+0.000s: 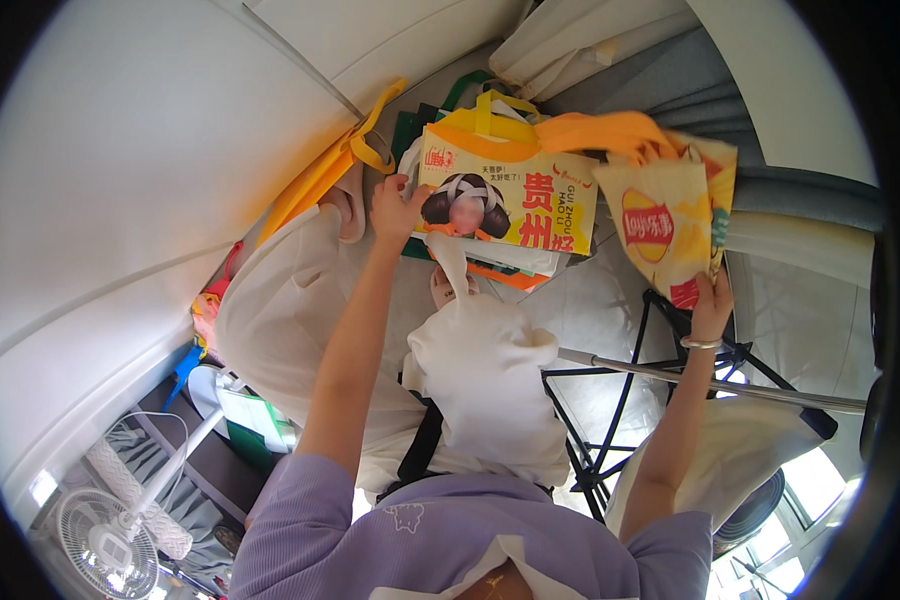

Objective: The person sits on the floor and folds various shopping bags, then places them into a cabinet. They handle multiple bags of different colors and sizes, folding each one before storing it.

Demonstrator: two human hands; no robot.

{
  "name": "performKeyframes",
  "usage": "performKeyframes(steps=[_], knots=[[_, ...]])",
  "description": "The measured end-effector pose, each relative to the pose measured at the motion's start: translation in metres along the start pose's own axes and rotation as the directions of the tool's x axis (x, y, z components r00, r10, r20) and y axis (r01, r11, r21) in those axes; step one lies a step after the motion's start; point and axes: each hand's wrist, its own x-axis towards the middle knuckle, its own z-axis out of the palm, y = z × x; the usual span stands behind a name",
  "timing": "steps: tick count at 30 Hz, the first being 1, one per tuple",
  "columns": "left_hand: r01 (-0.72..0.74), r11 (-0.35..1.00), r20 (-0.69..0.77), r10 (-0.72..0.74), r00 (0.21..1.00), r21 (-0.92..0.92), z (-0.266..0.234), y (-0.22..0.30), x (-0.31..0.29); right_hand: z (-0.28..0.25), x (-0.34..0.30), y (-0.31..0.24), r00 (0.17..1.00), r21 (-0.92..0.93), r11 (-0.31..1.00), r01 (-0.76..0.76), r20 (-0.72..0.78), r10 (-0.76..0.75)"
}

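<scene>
My right hand (708,303) pinches the lower edge of a yellow shopping bag (660,205) with a red oval print. That bag is held up at the right, and a blurred orange strap (605,128) trails from its top toward the left. My left hand (398,207) is closed on the left edge of a yellow carrier bag (510,200) printed with a cartoon head and large red characters. Behind and below it, more flat bags are stacked, with green, white and orange edges showing. A white cloth bundle (485,350) lies against my lap, just below the stack.
An orange bag (320,185) leans along the white wall at the left. A black folding frame (610,420) and a metal pole (610,362) stand at the right, below my right hand. Grey and white curtains (620,60) hang at the far side. A fan (105,545) is at lower left.
</scene>
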Motion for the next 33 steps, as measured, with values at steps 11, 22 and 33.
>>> performKeyframes(steps=[11, 22, 33], knots=[[0.052, 0.98, 0.139, -0.079, 0.987, 0.19, 0.007, 0.002, -0.009, 0.017, -0.06, 0.169, 0.917, 0.178, 0.933, -0.313, -0.199, 0.345], [-0.025, 0.996, 0.131, 0.014, 0.991, 0.084, 0.016, -0.03, 0.008, 0.015, -0.065, 0.187, 0.854, -0.117, 0.856, -0.504, -0.217, 0.473], [-0.046, 0.972, 0.144, 0.013, 0.99, 0.232, 0.007, -0.022, 0.012, -0.058, -0.028, 0.017, 0.928, -0.1, 0.973, -0.21, 0.294, 0.23]])
